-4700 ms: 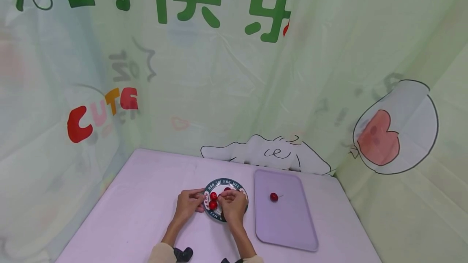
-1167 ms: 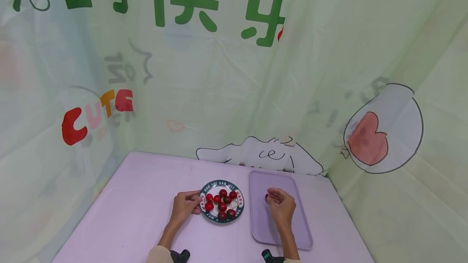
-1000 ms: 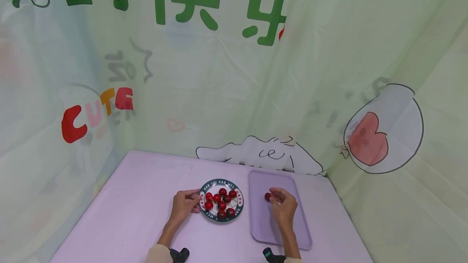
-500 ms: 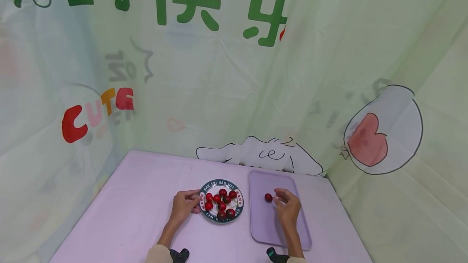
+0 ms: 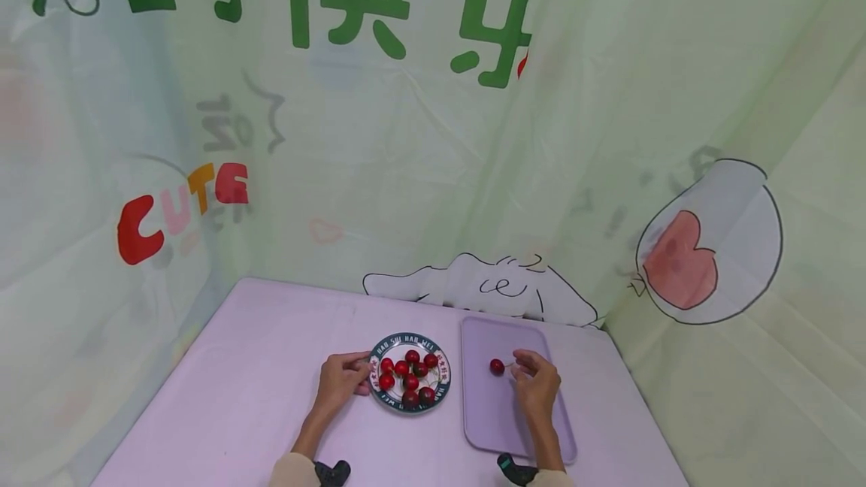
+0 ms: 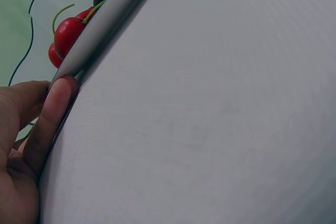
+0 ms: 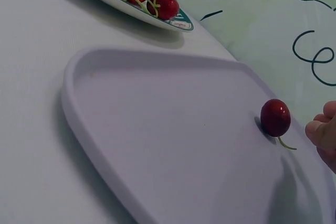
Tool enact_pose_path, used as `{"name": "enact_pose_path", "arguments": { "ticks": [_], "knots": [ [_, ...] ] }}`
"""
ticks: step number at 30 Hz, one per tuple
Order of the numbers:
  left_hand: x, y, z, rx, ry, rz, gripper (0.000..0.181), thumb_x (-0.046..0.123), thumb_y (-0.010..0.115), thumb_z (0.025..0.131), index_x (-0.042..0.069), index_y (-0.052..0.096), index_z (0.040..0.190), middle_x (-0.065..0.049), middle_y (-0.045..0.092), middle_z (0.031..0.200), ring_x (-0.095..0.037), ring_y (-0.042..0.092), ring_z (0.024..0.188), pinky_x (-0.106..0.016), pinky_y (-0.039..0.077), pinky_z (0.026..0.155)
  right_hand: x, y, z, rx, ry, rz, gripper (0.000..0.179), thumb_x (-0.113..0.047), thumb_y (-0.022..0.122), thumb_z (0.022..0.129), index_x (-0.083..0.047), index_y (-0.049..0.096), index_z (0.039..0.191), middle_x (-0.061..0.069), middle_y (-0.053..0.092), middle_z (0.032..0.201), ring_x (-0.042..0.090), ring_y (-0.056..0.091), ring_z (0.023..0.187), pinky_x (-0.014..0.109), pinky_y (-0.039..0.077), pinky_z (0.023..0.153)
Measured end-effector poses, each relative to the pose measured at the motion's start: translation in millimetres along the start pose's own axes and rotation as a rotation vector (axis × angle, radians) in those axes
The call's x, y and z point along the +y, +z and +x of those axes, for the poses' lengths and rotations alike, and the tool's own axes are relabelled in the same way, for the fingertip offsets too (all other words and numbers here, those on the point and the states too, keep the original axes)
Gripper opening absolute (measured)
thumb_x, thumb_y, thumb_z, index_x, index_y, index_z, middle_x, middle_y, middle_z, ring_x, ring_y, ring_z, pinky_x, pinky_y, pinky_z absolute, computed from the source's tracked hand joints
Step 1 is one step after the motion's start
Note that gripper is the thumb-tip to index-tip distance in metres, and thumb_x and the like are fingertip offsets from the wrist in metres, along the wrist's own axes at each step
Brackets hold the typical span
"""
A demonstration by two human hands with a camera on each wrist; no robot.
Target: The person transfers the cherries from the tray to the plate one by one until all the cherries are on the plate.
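My left hand (image 5: 341, 382) pinches the left rim of a round plate (image 5: 406, 336) with a dark green patterned edge. In the left wrist view, a fingertip (image 6: 59, 95) sits against the underside of the rim. Several red cherries (image 5: 410, 381) with green stems lie on the plate. On the lilac tray (image 5: 501, 427) to the right rests a single dark red cherry (image 5: 497, 367), its stem pointing toward my right hand (image 5: 539, 389). That hand hovers over the tray with loosely bent fingers, holding nothing. In the right wrist view, a gap shows between the fingertips and this cherry (image 7: 275, 118).
The tray stands on the pale pink table (image 5: 271, 352), just right of the plate. Behind the table hangs a pale green printed curtain (image 5: 419, 171), which also closes off both sides. Dark straps with small devices (image 5: 517, 470) are on both wrists.
My right hand moved from the plate to the tray's cherry, had its fingers at it, then let go and drew back to the right. The left hand stays at the plate's rim.
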State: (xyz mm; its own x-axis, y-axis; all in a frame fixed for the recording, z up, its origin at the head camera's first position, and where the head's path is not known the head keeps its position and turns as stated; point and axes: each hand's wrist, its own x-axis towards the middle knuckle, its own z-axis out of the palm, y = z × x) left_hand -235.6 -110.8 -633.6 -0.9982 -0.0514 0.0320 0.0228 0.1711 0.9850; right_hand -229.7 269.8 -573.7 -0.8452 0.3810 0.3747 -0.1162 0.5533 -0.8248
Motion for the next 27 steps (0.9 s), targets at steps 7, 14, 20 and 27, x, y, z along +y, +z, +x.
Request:
{"name": "enact_pose_path", "arguments": {
  "ticks": [7,14,20,27],
  "knots": [
    [0.9,0.1,0.1,0.003,-0.005,-0.002,0.036,0.010,0.074,0.104,0.001,0.073,0.139,-0.010,0.074,0.090,-0.013,0.074,0.061,-0.021,0.066,0.061,13.1,4.3,4.0,-0.016,0.003,-0.036,0.029,0.018,0.076,0.088,0.006,0.080,0.114,0.028,0.081,0.110,0.041,0.079,0.098,-0.002,0.046,0.079],
    [-4.8,-0.2,4.0,0.007,-0.010,0.003,0.036,0.010,0.075,0.103,0.003,0.074,0.139,-0.008,0.076,0.090,-0.015,0.075,0.061,-0.022,0.066,0.062,22.4,6.4,7.6,-0.044,-0.002,-0.059,0.029,0.016,0.076,0.090,0.006,0.079,0.117,0.029,0.080,0.114,0.043,0.077,0.103,0.000,0.047,0.081],
    [-5.9,-0.2,4.8,0.007,-0.014,0.013,0.036,0.010,0.074,0.104,0.004,0.074,0.139,-0.007,0.075,0.089,-0.016,0.075,0.063,-0.022,0.066,0.063,24.1,5.7,8.3,-0.070,0.002,-0.081,0.029,0.016,0.077,0.089,0.008,0.079,0.117,0.030,0.079,0.115,0.042,0.076,0.102,0.006,0.050,0.079],
    [-3.5,0.7,3.2,0.007,-0.002,0.013,0.036,0.010,0.074,0.104,0.003,0.074,0.139,-0.009,0.076,0.091,-0.014,0.074,0.062,-0.021,0.066,0.062,21.6,6.1,10.0,-0.083,0.006,-0.120,0.028,0.015,0.077,0.089,0.008,0.079,0.116,0.028,0.080,0.111,0.034,0.073,0.092,0.014,0.052,0.075]
  ]
}}
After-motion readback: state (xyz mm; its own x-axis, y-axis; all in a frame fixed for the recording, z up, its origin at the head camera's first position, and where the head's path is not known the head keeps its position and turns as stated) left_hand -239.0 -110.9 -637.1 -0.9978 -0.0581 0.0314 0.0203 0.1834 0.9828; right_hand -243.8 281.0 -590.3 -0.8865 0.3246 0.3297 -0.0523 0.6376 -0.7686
